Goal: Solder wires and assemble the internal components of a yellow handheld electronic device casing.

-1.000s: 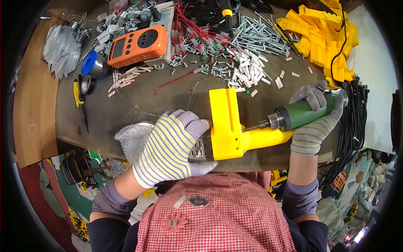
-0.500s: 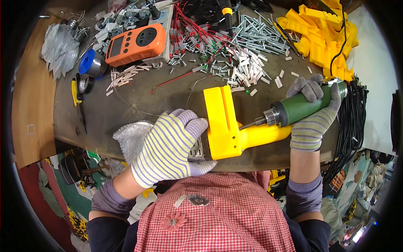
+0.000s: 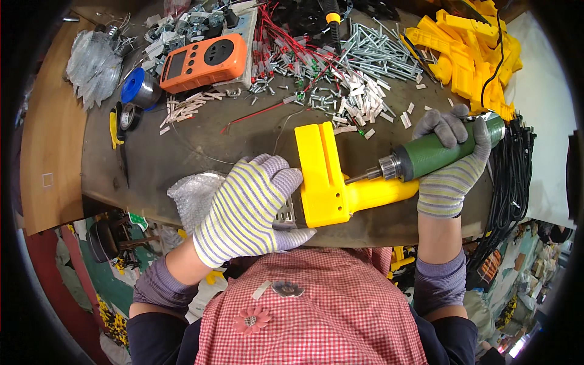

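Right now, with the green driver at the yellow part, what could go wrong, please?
The bit of the driver reaches the side of the yellow part; its tip is hidden, so poor seating could let it slip. The left hand is at the opposite side, so the part might twist if its hold is loose. The black cords lie near the driver's rear end and could perhaps snag.

We look down from the wearer's head, through the left of two side-by-side fisheye cameras, past the checked apron (image 3: 316, 322) at the lower edge to the tabletop (image 3: 152, 164), near enough that the left hand (image 3: 246, 210) and right hand (image 3: 453, 182) loom large.
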Tool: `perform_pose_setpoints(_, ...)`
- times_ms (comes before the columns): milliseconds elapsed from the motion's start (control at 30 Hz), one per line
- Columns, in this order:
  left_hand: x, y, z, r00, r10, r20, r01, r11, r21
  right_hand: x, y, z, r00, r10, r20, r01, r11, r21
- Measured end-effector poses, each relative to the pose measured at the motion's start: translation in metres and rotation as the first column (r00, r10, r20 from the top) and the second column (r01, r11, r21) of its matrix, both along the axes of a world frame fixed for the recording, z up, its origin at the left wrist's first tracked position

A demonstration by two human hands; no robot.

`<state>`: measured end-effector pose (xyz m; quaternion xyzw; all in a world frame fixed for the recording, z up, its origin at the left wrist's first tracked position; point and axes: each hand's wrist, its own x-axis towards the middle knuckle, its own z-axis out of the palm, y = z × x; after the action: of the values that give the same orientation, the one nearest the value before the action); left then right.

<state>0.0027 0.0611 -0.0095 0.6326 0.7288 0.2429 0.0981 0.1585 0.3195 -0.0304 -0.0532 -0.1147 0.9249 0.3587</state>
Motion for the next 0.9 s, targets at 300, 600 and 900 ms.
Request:
perform_pose_setpoints(300,0.0,-0.003,-0.001,0.997,0.076,-0.031,-0.075,0.996,0.038,0.021,-0.01,0.02,0.985,-0.145,0.09,0.138,0.987,0.077)
perform_pose_setpoints(600,0.002,-0.003,-0.003,0.997,0.081,-0.012,-0.08,0.994,0.07,0.052,-0.032,0.008,0.992,-0.116,-0.046,0.12,0.99,0.074)
perform_pose_setpoints(900,0.002,0.002,0.005,0.998,0.053,-0.018,-0.053,0.998,-0.015,0.048,-0.037,0.001,0.99,-0.048,-0.132,0.053,0.998,0.041)
